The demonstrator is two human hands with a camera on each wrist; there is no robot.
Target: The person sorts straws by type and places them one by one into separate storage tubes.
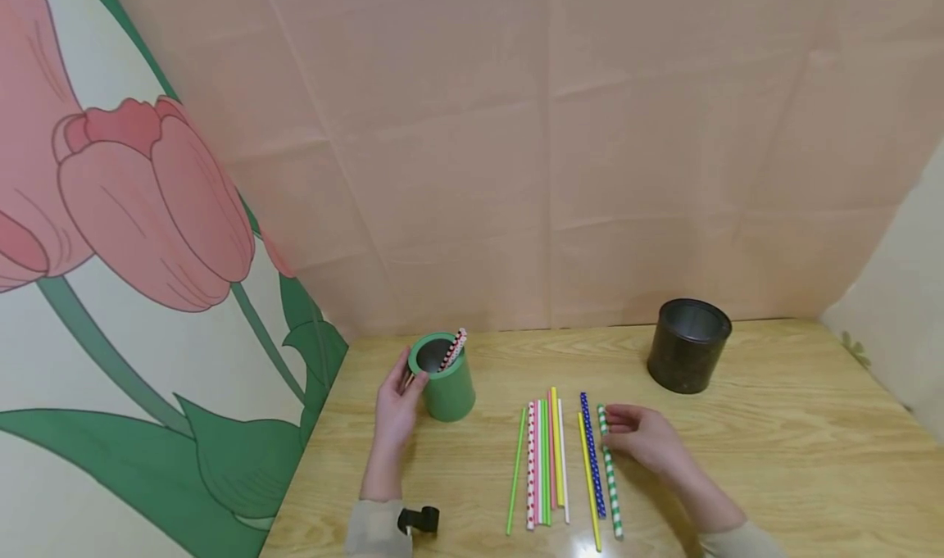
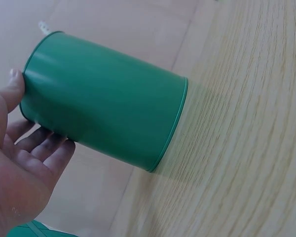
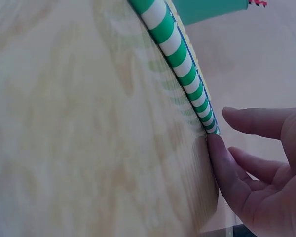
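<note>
A green can [image 1: 451, 394] stands on the table at the left, with a red-and-black patterned paper straw [image 1: 452, 351] leaning out of its mouth. My left hand [image 1: 397, 410] grips it near the rim, thumb on one side and fingers round the other. At the right end of the loose straws lies a green-and-white striped paper straw [image 1: 610, 476]. The fingertips of my right hand [image 1: 647, 439] are at its far end; in the right wrist view a finger [image 3: 218, 148] meets the straw while the thumb [image 3: 251, 122] stays apart from it.
Beside the striped straw lie a blue dotted straw [image 1: 592, 455] and a yellow straw [image 1: 589, 484]. Further left is a row of several straws, among them a red-dotted one [image 1: 530, 468] and a light green one [image 1: 516, 472]. A black can [image 1: 682, 361] stands at the back right.
</note>
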